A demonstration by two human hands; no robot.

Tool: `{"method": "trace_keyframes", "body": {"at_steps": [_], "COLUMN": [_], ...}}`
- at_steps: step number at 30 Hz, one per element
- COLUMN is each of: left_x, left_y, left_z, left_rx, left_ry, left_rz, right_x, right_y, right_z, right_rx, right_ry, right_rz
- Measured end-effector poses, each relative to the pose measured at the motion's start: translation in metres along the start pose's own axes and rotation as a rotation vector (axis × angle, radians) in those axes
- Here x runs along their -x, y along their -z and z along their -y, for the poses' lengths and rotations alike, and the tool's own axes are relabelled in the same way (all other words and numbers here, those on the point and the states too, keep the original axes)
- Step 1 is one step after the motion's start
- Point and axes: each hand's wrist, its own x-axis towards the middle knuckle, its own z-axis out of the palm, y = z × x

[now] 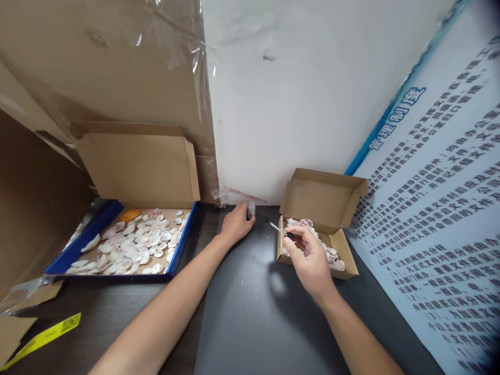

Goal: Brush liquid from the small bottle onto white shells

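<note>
My left hand is closed around a small clear bottle standing at the back of the dark mat. Between the fingertips of my right hand is the black cap of a small applicator brush; its thin pale stem points left toward the bottle, apart from it. Right behind that hand an open brown carton holds several striped shells, partly hidden by the hand. To the left, a blue-edged box with a raised lid contains many pale shells.
A white panel and brown cardboard wrapped in clear film rise behind the table. At the right leans a blue printed board. A yellow label strip lies at the lower left beside cardboard scraps.
</note>
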Motion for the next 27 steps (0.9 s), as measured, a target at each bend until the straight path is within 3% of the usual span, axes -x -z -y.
{"method": "trace_keyframes", "body": {"at_steps": [11, 14, 16, 18, 21, 27], "left_x": [0.003, 0.021, 0.040, 0.062, 0.091, 0.112], "left_y": [0.007, 0.017, 0.027, 0.037, 0.047, 0.045], "left_z": [0.005, 0.009, 0.013, 0.015, 0.018, 0.020], "left_rx": [0.124, 0.324, 0.378, 0.521, 0.704, 1.123], "left_ry": [0.042, 0.111, 0.087, 0.062, 0.140, 0.270], "left_rz": [0.010, -0.005, 0.011, 0.076, 0.200, 0.305], "right_x": [0.001, 0.002, 0.004, 0.006, 0.010, 0.015], "right_y": [0.000, 0.000, 0.000, 0.000, -0.003, -0.008], "right_z": [0.006, 0.007, 0.008, 0.010, 0.014, 0.012], "right_rx": [-0.020, -0.004, 0.026, 0.060, 0.076, 0.119], "right_ry": [-0.040, -0.023, -0.001, 0.019, 0.013, 0.001], "right_rz": [0.012, 0.007, 0.013, 0.035, 0.102, 0.228]}}
